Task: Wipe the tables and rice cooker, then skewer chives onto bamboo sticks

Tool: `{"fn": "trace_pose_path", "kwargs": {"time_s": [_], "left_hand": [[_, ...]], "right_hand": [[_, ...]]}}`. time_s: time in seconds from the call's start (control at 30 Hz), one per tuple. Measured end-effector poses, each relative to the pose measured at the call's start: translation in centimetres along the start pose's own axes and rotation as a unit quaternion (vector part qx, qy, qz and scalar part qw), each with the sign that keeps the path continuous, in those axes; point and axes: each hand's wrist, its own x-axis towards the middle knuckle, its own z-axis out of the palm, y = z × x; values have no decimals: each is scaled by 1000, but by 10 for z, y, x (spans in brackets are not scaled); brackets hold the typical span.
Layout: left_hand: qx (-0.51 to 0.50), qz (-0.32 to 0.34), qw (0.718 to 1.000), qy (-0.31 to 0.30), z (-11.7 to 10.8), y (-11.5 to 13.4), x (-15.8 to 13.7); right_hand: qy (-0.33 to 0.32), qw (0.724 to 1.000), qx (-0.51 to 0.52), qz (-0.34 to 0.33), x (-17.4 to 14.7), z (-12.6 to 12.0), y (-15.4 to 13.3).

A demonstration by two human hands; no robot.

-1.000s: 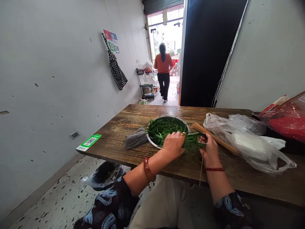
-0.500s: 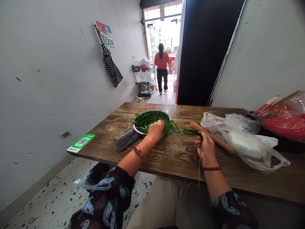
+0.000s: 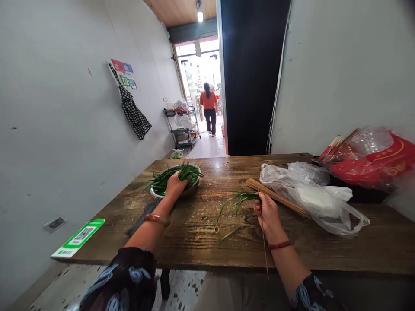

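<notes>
A metal bowl (image 3: pixel 193 192) stands left of centre on the table, heaped with long green chives (image 3: pixel 189 172). Over its near rim, my left hand (image 3: pixel 175 185) is closed on some of these leaves; its fingertips are partly hidden. My right hand (image 3: pixel 267 209) pinches a thin wooden skewer (image 3: pixel 265 250) that hangs down past the table's front edge. A small bunch of chives (image 3: pixel 241 198) sticks out leftward from the same fingers. One loose leaf (image 3: pixel 231 233) lies on the wood. Beside my right hand rests a bundle of skewers (image 3: pixel 282 199).
A clear plastic bag (image 3: pixel 311 192) with white contents covers part of the bundle. Red packaging (image 3: pixel 372 160) sits at the right end. A dark cloth (image 3: pixel 142 216) lies beside the bowl, and a QR card (image 3: pixel 79 237) at the left edge. A person (image 3: pixel 208 103) walks in the doorway beyond.
My left hand has drawn back leftward to the bowl, away from the leaves my right hand holds. A loose leaf now lies on the table. The camera view has tilted up and turned right.
</notes>
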Motion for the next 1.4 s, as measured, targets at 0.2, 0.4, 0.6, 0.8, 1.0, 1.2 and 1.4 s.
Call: {"fn": "trace_pose_path", "kwargs": {"time_s": [0.2,0.4,0.6,0.8,1.0,1.2,1.4], "left_hand": [[47,139,988,57,6,63,-35],[198,232,946,-108,55,88,-77],[191,149,963,-117,103,73,-74],[46,194,956,-214,110,62,-64],[-240,143,959,-47,86,60,-54],[-241,155,950,-119,99,61,-64],[-126,253,951,-129,112,48,-68]], "right_hand": [[-10,1000,2,-9,-2,0,2],[-36,999,-14,-10,-8,7,-18],[-132,990,-40,-8,-1,37,-60],[-184,977,-109,21,18,40,-40],[-141,985,-92,46,37,20,-26],[-142,977,-156,43,30,21,-23],[-229,909,-345,35,11,28,3]]}}
